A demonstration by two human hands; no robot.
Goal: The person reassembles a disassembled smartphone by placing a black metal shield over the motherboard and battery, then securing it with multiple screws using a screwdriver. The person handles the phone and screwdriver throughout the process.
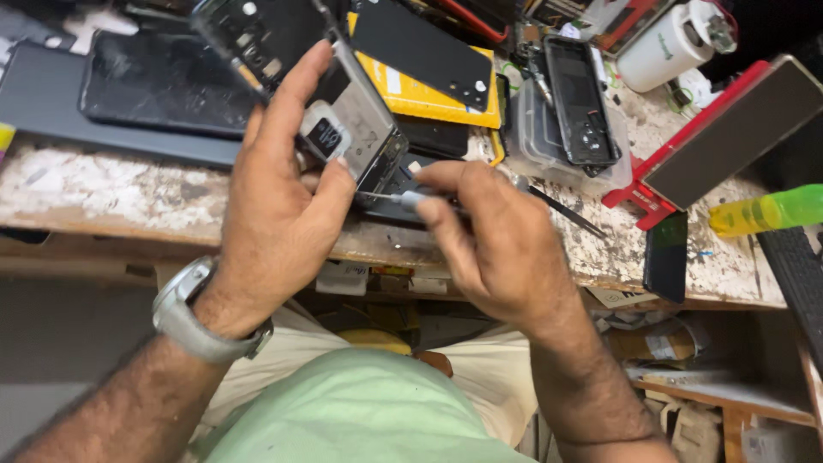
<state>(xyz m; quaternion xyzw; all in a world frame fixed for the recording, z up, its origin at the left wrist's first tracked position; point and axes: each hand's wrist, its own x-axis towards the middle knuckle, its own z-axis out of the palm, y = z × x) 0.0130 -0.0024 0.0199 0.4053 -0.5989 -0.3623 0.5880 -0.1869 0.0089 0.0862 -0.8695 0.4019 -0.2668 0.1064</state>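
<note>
Right hand (pixel 493 244) pinches a screwdriver (pixel 403 200); left hand (pixel 279 184) grips an opened phone (pixel 321 94); clear tray (pixel 549 137) seemingly holds a phone frame (pixel 581 99).

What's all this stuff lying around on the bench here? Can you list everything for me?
opened phone: 1, grey and black, held up over the bench edge
screwdriver: 1, silver, tip at the phone
workbench: 1, worn white, across the view
yellow box: 1, behind the phone
black phone shell: 1, in a clear tray
white roll: 1, top right
green bottle: 1, right edge
left hand: holds the phone
right hand: grips the screwdriver
</note>
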